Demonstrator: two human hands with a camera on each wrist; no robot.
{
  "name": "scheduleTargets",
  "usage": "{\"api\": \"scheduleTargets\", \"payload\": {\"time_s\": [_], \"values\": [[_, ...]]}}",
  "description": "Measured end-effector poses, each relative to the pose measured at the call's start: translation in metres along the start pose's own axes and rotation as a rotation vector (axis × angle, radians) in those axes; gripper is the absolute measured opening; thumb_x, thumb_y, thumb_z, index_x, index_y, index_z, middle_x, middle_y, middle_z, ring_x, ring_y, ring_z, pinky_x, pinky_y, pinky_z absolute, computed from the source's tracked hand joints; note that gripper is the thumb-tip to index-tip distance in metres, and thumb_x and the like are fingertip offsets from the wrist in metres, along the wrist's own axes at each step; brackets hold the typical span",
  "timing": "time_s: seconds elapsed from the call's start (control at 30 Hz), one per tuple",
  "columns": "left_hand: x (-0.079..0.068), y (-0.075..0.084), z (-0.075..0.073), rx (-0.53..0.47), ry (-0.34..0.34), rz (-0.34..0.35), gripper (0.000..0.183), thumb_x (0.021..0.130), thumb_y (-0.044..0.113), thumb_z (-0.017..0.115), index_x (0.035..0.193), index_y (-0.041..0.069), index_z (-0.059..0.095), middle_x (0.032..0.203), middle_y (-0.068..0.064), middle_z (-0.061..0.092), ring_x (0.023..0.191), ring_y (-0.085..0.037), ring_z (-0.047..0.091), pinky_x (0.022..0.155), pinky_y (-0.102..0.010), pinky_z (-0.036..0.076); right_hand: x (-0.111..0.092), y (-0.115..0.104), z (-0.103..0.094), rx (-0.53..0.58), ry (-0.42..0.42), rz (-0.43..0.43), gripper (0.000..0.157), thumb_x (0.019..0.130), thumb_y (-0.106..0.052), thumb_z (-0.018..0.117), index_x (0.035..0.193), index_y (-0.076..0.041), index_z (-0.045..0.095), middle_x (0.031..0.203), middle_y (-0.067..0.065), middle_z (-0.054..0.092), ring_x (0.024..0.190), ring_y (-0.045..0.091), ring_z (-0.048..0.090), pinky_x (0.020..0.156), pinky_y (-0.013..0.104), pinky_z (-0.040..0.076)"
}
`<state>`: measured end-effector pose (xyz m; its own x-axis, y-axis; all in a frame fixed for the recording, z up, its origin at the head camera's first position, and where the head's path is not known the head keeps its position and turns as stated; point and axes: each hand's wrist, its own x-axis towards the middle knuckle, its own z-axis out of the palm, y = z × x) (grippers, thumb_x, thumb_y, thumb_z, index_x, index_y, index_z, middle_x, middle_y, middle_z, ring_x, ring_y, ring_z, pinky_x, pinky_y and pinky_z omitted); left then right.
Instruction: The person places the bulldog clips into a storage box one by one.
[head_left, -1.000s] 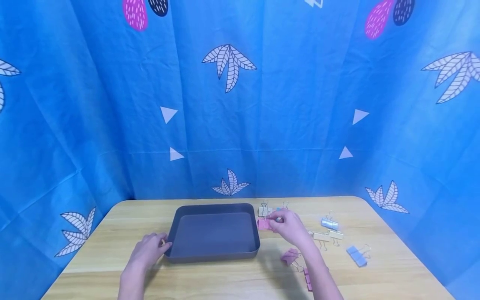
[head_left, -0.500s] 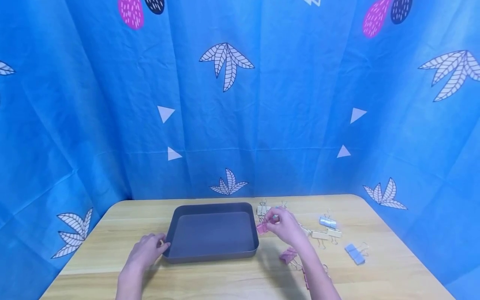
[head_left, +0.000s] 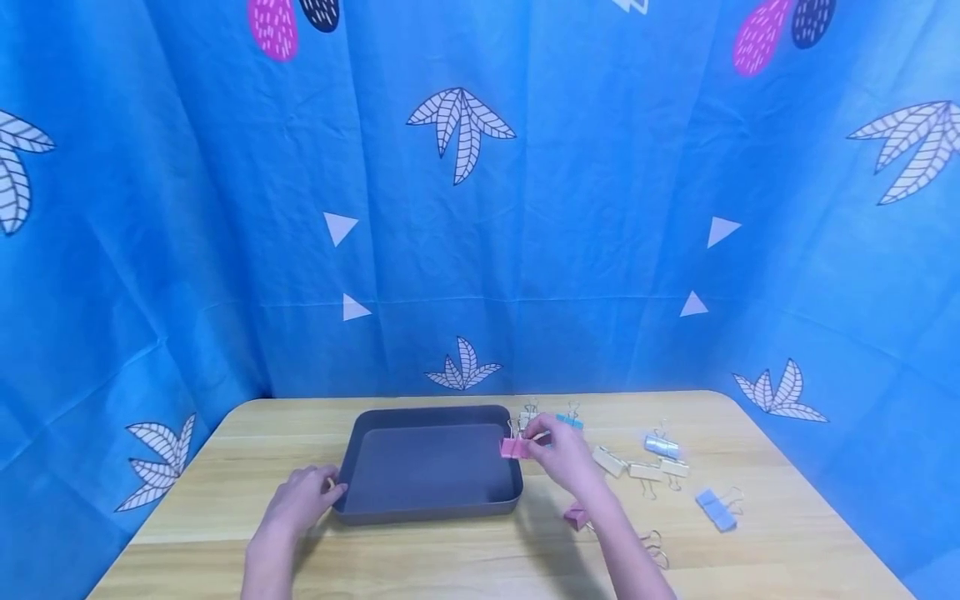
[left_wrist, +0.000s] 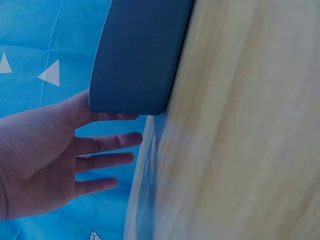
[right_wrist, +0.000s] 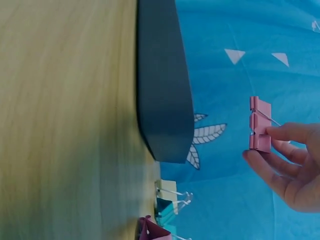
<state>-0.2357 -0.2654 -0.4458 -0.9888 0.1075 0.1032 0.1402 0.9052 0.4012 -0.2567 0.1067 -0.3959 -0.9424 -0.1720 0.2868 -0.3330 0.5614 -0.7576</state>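
Observation:
My right hand (head_left: 558,454) pinches a pink binder clip (head_left: 514,448) between thumb and fingers, raised over the right wall of a dark grey tray (head_left: 427,513). In the right wrist view the pink clip's wide body stands above the tray's rim level, with its wire handle towards the hand. At the tray's left side, my left hand (head_left: 300,498) holds the wall near the front corner, its thumb at the rim. From the left wrist view, the other fingers of this hand stretch out straight below the tray's end; the thumb is mostly hidden.
Right of the tray lie cream binder clips (head_left: 643,472), a teal clip (head_left: 570,421), a silvery-blue clip (head_left: 662,446) and a blue clip (head_left: 717,510). Another pink clip (head_left: 576,516) sits by my right forearm, which partly covers wire handles (head_left: 654,550). A blue curtain (head_left: 480,250) hangs behind the table.
My right hand has carried the pink binder clip left, from beside the tray to over its right wall. The clip turned along the way. My left hand stays at the tray.

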Motion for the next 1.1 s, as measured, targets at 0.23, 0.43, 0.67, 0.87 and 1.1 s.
{"api": "scheduleTargets", "payload": {"time_s": [0.23, 0.43, 0.67, 0.87, 1.1], "values": [[0.002, -0.002, 0.002, -0.002, -0.008, -0.011, 0.022, 0.086, 0.02, 0.062, 0.099, 0.002, 0.064, 0.084, -0.005, 0.058, 0.082, -0.028, 0.054, 0.071, -0.048, 0.044, 0.006, -0.001, 0.011, -0.056, -0.09, -0.021, 0.01, 0.08, -0.001, 0.064, 0.089, -0.006, 0.066, 0.085, 0.003, 0.064, 0.068, 0.013, 0.058, 0.054, 0.026, 0.048], [0.001, -0.003, 0.003, -0.014, -0.013, -0.02, 0.024, 0.086, 0.02, 0.062, 0.101, 0.001, 0.064, 0.085, -0.006, 0.059, 0.084, -0.028, 0.054, 0.073, -0.049, 0.044, 0.012, -0.004, 0.022, -0.091, -0.097, -0.021, 0.008, 0.078, 0.0, 0.065, 0.083, -0.007, 0.065, 0.086, 0.005, 0.061, 0.071, 0.017, 0.06, 0.054, 0.024, 0.049], [0.002, -0.002, 0.001, -0.02, -0.01, -0.014, 0.023, 0.086, 0.02, 0.062, 0.1, 0.002, 0.064, 0.084, -0.005, 0.059, 0.081, -0.026, 0.055, 0.07, -0.047, 0.045, 0.019, -0.008, 0.033, -0.176, -0.093, -0.047, 0.009, 0.076, 0.0, 0.066, 0.079, -0.008, 0.064, 0.08, 0.002, 0.058, 0.071, 0.017, 0.055, 0.059, 0.026, 0.048], [0.001, -0.002, 0.0, -0.031, -0.01, -0.018, 0.023, 0.086, 0.019, 0.062, 0.1, 0.001, 0.064, 0.084, -0.006, 0.059, 0.081, -0.026, 0.056, 0.07, -0.047, 0.045, 0.023, -0.012, 0.044, -0.178, -0.142, 0.015, 0.008, 0.077, 0.002, 0.063, 0.079, -0.005, 0.063, 0.072, 0.002, 0.06, 0.059, 0.013, 0.052, 0.052, 0.024, 0.047], [-0.001, -0.002, 0.0, -0.043, -0.001, -0.015, 0.02, 0.086, 0.019, 0.062, 0.097, 0.003, 0.064, 0.084, -0.005, 0.06, 0.08, -0.027, 0.055, 0.069, -0.047, 0.045, 0.021, -0.006, 0.06, -0.28, -0.181, 0.011, 0.005, 0.078, 0.0, 0.065, 0.077, -0.005, 0.064, 0.07, 0.0, 0.058, 0.059, 0.013, 0.052, 0.052, 0.023, 0.046]]}}
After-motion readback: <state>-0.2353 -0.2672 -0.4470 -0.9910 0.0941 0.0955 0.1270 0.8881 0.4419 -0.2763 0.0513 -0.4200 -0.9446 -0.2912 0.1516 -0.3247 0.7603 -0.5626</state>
